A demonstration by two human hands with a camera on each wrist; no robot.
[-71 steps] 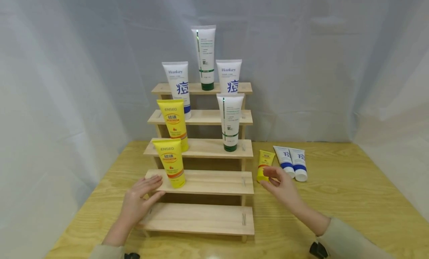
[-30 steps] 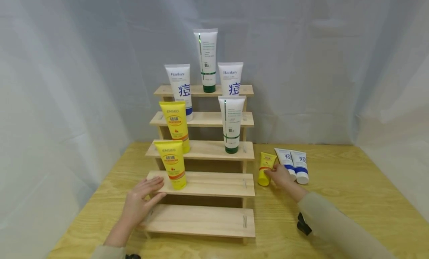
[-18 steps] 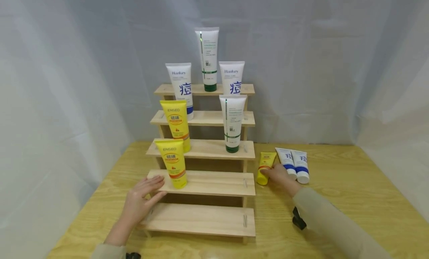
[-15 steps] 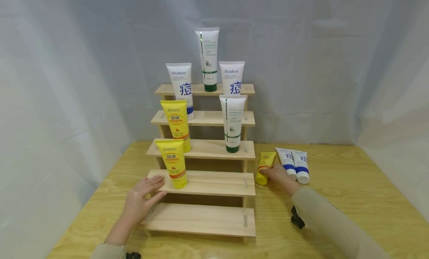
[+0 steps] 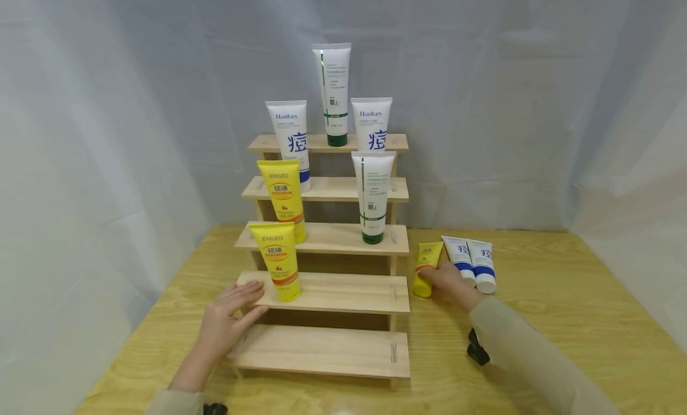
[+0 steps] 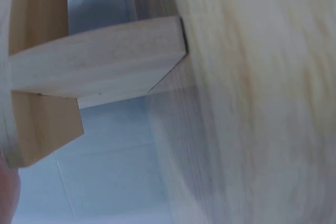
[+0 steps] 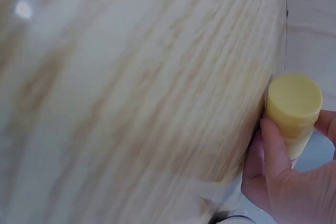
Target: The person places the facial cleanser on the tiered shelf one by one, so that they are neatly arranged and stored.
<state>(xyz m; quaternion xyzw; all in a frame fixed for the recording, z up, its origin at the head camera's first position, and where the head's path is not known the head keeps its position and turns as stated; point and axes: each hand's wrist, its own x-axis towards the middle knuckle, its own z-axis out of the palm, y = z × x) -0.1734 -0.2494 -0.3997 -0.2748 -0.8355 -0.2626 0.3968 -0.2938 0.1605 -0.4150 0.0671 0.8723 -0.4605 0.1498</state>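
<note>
My right hand (image 5: 451,281) grips a yellow squeeze tube (image 5: 427,257) lying at the right of the wooden tiered display stand (image 5: 343,293). In the right wrist view, the fingers and thumb are on either side of its yellow cap (image 7: 295,97), close over the table. My left hand (image 5: 222,319) rests at the stand's left end, relaxed fingers on the second tier from the bottom and thumb near its front edge. Beside those fingers stands a yellow tube (image 5: 277,263); another yellow tube (image 5: 284,194) is one tier higher. The left wrist view shows mostly the stand's wooden support (image 6: 105,56).
Two white tubes with blue bands, one a white tube (image 5: 482,263), lie just right of my right hand. White-and-green tubes stand on the top tier and on the third tier (image 5: 373,194). Two white Hankey tubes, including the left Hankey tube (image 5: 288,129), stand between. Pale sheeting (image 5: 483,105) encloses the table (image 5: 537,319).
My right hand has reached forward to the lying yellow tube and taken hold of it. The tube has shifted only slightly. My left hand stays on the stand.
</note>
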